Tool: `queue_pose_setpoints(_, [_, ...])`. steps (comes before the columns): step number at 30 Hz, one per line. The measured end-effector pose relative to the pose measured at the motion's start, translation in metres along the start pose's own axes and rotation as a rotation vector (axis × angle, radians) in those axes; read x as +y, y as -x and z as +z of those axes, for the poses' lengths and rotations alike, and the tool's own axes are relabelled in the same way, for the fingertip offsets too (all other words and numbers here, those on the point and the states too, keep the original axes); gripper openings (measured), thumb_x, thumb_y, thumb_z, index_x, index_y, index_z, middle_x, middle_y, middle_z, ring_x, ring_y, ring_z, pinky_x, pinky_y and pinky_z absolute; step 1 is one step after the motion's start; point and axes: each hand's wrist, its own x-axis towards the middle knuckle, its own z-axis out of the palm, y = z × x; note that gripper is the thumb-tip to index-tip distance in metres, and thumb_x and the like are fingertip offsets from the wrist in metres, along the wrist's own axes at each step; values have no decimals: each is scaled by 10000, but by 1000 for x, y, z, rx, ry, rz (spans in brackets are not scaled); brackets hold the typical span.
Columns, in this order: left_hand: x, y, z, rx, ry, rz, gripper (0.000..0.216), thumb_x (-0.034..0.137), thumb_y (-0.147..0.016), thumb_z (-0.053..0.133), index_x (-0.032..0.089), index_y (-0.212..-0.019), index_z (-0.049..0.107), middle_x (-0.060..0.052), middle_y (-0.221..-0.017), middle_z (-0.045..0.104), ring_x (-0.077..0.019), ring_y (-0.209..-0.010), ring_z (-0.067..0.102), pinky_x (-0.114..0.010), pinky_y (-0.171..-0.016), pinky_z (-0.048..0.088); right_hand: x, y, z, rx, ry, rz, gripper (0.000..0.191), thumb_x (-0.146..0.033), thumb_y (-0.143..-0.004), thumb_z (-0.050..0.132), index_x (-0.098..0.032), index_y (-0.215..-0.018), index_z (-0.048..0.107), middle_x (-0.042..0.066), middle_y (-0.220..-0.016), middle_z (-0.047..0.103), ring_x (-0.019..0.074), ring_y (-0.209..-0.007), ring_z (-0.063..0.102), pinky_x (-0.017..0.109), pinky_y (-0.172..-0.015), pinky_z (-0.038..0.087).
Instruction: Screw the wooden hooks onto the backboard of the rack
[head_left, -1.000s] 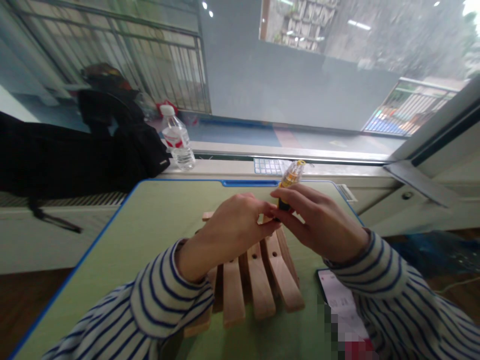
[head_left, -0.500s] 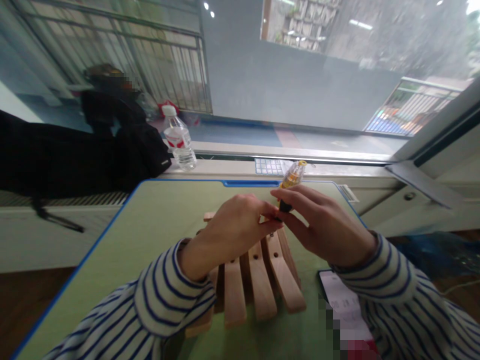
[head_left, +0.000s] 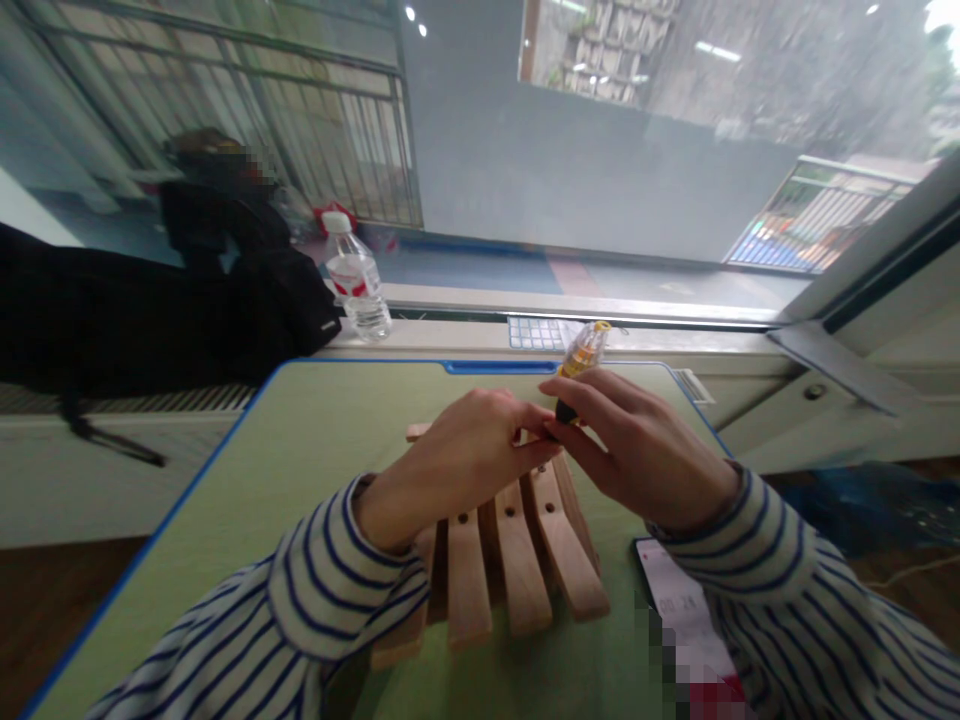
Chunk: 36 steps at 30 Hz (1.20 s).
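My right hand (head_left: pixel 637 445) is wrapped round a small screwdriver (head_left: pixel 583 355) with a clear yellow handle that sticks up above my fingers. My left hand (head_left: pixel 465 455) is pinched against the tool's lower end, fingertips meeting those of the right hand; what they pinch is hidden. Both hands hover over a set of wooden slats (head_left: pixel 517 560) fanned out on the green desk (head_left: pixel 300 450). Several slats have a round hole near the far end. Both sleeves are white with blue stripes.
A phone (head_left: pixel 686 630) lies at the desk's near right. On the sill behind stand a water bottle (head_left: pixel 356 275), a black bag (head_left: pixel 150 290) and a small keypad-like item (head_left: pixel 536 332). The desk's blue edge runs along the left and far sides.
Both hands stay almost still over the slats; the screwdriver has shifted only slightly. The view has swayed a little.
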Motion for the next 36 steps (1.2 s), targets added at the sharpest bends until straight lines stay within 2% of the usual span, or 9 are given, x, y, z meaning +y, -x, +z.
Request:
queue_pose_setpoints(5, [2,2,-1,38,-41,-44,221,427,-785,569,253,-852,688,4,-734,659,-139,-661,566,-247,-597,366,-3,0,-2,0,5,-13,280,-255,-895,423,-125,-1128,508,92,-1014,580,165,-923,544,307,-803,464])
queue_pose_setpoints(11, [5,2,-2,63,-48,-28,165,357,-793,573,237,-779,685,26,-655,634,-112,-597,543,-227,-545,335,-1,1,0,12,-96,67,394,-268,-861,480,-142,-1231,430,66,-1019,587,138,-882,560,279,-785,469])
queue_pose_setpoints(17, [2,1,-1,71,2,8,109,311,-787,597,257,-829,682,42,-700,650,-102,-627,561,-218,-580,357,-1,-1,2,11,-159,75,242,-265,-874,462,-147,-1079,514,46,-942,603,122,-841,560,255,-751,455])
queue_pose_setpoints(23, [3,1,-1,49,50,23,109,278,-801,586,241,-838,680,40,-714,653,-102,-648,570,-216,-588,362,-1,-1,3,-10,-122,95,228,-265,-872,465,-149,-1063,512,45,-901,593,126,-775,550,266,-696,453])
queue_pose_setpoints(30, [4,0,-2,20,81,55,133,261,-821,557,240,-853,684,40,-717,654,-89,-628,565,-203,-573,361,-2,3,7,55,-77,106,227,-269,-870,475,-136,-1051,507,46,-874,579,125,-754,533,265,-686,449])
queue_pose_setpoints(33, [4,1,-2,47,30,36,156,293,-820,552,251,-882,690,26,-714,656,-103,-625,562,-213,-574,361,-4,3,8,55,-65,99,235,-257,-869,473,-132,-1066,503,57,-891,580,133,-773,533,278,-705,454])
queue_pose_setpoints(36, [5,2,-2,66,-28,-32,211,411,-797,560,263,-854,699,12,-697,655,-126,-623,562,-231,-567,360,-5,2,8,43,-51,109,243,-260,-870,469,-132,-1074,499,65,-895,583,144,-782,537,296,-709,460])
